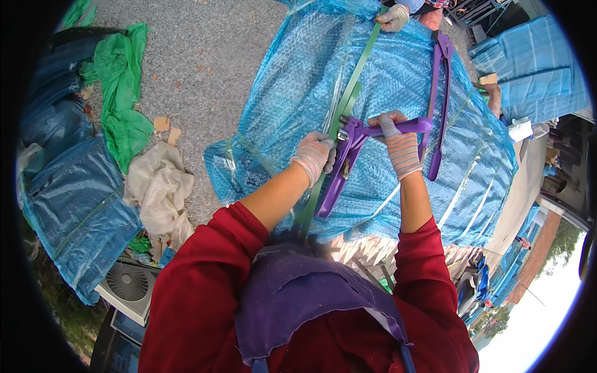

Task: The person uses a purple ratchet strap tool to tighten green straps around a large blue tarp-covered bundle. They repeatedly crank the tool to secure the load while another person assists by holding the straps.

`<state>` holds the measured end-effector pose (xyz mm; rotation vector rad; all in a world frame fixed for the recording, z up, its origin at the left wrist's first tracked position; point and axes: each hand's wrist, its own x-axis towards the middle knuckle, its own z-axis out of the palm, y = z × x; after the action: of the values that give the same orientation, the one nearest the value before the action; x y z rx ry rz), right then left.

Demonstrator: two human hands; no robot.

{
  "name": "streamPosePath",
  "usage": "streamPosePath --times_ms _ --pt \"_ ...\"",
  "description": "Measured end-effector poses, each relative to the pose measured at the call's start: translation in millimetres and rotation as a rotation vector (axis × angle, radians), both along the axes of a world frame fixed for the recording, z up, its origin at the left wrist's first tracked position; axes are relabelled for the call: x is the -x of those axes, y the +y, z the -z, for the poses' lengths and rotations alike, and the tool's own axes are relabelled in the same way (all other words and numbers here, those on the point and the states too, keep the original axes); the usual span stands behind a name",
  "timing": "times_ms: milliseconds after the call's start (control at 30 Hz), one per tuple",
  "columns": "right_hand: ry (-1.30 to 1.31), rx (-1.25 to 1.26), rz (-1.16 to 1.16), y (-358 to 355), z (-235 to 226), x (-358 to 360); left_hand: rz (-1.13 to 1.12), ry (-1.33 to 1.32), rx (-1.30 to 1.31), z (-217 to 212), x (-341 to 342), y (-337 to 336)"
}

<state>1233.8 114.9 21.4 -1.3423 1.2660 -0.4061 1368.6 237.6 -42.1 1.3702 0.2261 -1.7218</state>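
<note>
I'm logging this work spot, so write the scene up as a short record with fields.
Left: left hand in a striped pale knit glove, closed on the flat green strap
Right: right hand in a similar glove, gripping the handle of the compact purple metal tool
Load: large bundle in translucent blue bubble wrap, strap across it
On load: long purple two-handled tool
Co-worker: striped-gloved hand at the strap's far stretch
Ground: grey gravel, crumpled green plastic sheet at left

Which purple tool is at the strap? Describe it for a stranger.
On the large blue wrapped bundle, follow the green strap to the left hand. Just rightward sits the purple strap tool; unlike the long purple tool beyond, it's in the right hand.
</note>
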Motion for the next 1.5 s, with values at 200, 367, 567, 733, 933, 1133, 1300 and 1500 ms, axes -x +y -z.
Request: streamPosePath --times_ms 200,367,567,733,933,1133,1300,1500 --pt "-0.074 -0.026 0.062 4.2 -2.7 2.6 0.025 -0.031 0.052 2.1 1.3 3.1" --pt "0.028 0.159 -0.042 11.0 5.3 -3.0 0.236 -0.266 0.07 6.9 -4.6 -1.4" --pt "-0.048 0.129 -0.031 16.4 4.5 -1.9 0.37 -0.474 0.077 31.7 4.8 2.9" --pt "0.011 0.248 -0.061 22.2 7.2 -7.2 0.461 -0.534 0.032 -7.5 -10.5 -3.9" --pt "0.021 0.361 -0.088 45.7 5.0 -20.2 0.612 -0.795 0.024 3.5 -2.2 -4.5" --pt "0.057 0.344 -0.258 49.8 6.6 0.0 0.287 -0.526 0.113 32.3 7.2 2.6" --pt "-0.041 0.271 -0.283 39.5 -1.4 6.3 0.523 -0.706 0.179 20.7 -4.3 2.2" --pt "0.067 0.362 -0.915 1.1 -31.6 3.2 0.55 -0.793 0.109 18.0 -3.6 3.5"
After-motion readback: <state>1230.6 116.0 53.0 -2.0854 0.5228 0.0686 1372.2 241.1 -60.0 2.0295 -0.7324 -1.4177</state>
